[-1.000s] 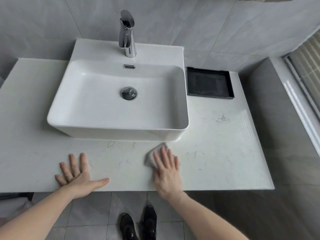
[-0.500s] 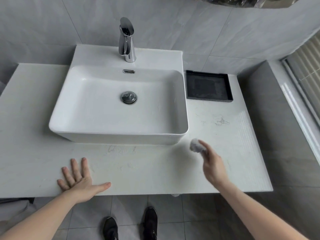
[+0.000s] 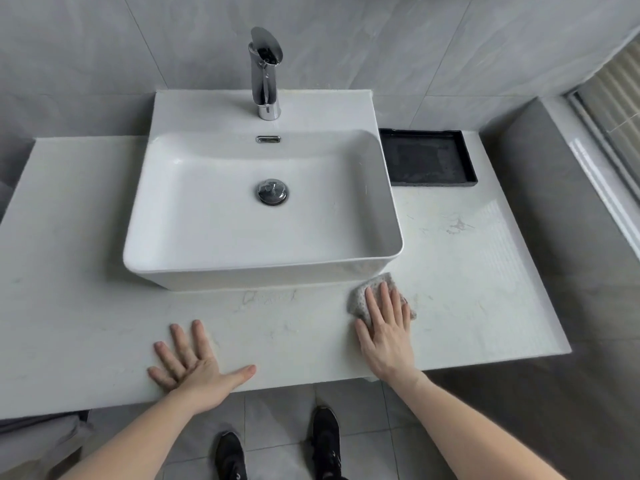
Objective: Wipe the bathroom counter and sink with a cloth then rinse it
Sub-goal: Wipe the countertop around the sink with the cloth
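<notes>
A white rectangular sink [image 3: 166,268] with a chrome tap [image 3: 265,74] and a chrome drain plug [image 3: 272,191] sits on a pale marble counter [image 3: 485,271]. My right hand [image 3: 386,327] lies flat with straight fingers on a small grey speckled cloth [image 3: 360,299], pressing it to the counter just in front of the sink's near right corner. My left hand [image 3: 194,365] rests flat on the counter near its front edge, fingers spread, holding nothing.
A black shallow tray [image 3: 467,161] lies at the back right beside the sink. Faint smudges mark the counter at the right [image 3: 457,226]. Grey tiled walls stand behind and to the right. My black shoes [image 3: 325,441] show on the floor below.
Half a second ago my right hand held the bunched cloth above the counter right of the sink; now it presses the cloth flat on the counter, nearer the sink's corner. My left hand stayed put.
</notes>
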Tool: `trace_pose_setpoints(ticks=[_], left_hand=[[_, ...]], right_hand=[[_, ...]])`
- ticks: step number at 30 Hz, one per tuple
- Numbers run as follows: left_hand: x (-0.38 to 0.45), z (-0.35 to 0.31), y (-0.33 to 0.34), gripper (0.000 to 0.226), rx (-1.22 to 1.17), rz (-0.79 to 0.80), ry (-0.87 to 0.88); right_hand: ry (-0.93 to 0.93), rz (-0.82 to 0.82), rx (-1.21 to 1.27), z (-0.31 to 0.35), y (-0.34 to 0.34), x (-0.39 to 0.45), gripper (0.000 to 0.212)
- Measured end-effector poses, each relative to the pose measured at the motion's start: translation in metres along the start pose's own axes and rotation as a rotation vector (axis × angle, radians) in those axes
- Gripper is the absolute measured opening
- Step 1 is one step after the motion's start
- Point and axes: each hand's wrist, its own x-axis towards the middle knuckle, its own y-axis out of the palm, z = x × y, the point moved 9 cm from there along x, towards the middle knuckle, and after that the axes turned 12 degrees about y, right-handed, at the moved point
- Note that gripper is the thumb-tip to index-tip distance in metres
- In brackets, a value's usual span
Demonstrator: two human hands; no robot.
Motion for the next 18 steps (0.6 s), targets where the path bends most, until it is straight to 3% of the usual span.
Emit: trace_pose_setpoints(ticks=[5, 8, 10, 13, 16, 18], left_hand=[[0.000, 0.003, -0.002, 0.148, 0.007, -0.008, 0.014], [0.001, 0.004, -0.001, 0.149, 0.005, -0.005, 0.022], [0.001, 0.004, 0.000, 0.152, 0.000, -0.003, 0.028], [0.001, 0.004, 0.000, 0.152, -0.004, -0.002, 0.035], [0.002, 0.002, 0.000, 0.151, -0.004, -0.002, 0.045], [0.002, 0.003, 0.000, 0.151, -0.011, -0.005, 0.048]], right_hand=[[-0.155, 0.073, -0.024, 0.071, 0.036, -0.075, 0.066], [-0.054, 0.051, 0.059, 0.088, 0.037, -0.083, 0.060], [0.013, 0.049, 0.072, 0.090, 0.037, -0.073, 0.063], [-0.056, 0.068, -0.075, 0.090, 0.045, -0.060, 0.074], [-0.128, 0.065, -0.106, 0.072, 0.042, -0.053, 0.067], [-0.057, 0.022, -0.081, 0.040, 0.028, -0.042, 0.065]])
